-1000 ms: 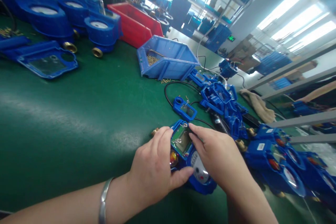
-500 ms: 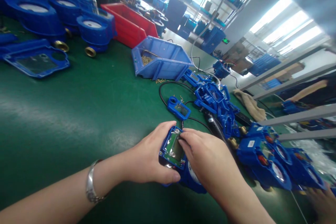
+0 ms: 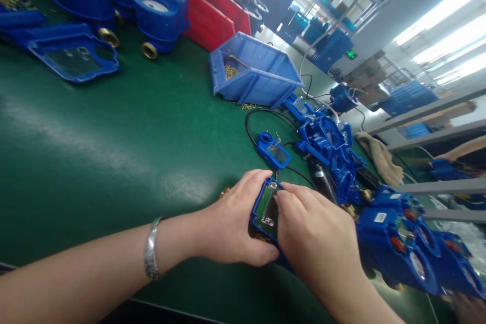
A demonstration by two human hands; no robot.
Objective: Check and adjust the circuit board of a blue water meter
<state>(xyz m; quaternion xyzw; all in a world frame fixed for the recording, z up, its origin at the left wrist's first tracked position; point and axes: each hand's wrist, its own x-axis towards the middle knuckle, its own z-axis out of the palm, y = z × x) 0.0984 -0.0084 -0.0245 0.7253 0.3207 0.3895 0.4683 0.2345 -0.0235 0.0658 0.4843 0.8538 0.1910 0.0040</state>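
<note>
Green tabletop (image 3: 125, 131) spreads under the work, with shelving and bright ceiling lights in the far background. At the near middle, a blue water meter (image 3: 266, 205) sits between the two hands, its housing open and its circuit board facing up. The left hand (image 3: 235, 225) wraps the meter's left side in a wide grip, fingers along the far left edge and thumb across the near side. The right hand (image 3: 317, 230) bends over the meter's right side, its grip narrow, fingertips at the board's right edge; I cannot tell whether they pinch anything. Just beyond the meter lies a blue cover (image 3: 273, 151) with a few screws on it. Farther off stand a light-blue bin (image 3: 268, 88) holding brass screws (image 3: 231, 72) and, to its left, a red bin (image 3: 207, 20). Right of the cover are heaped blue plastic parts (image 3: 326, 136) and a black cylindrical tool (image 3: 323, 182); more water meters (image 3: 383, 233) stand at the near right.
</note>
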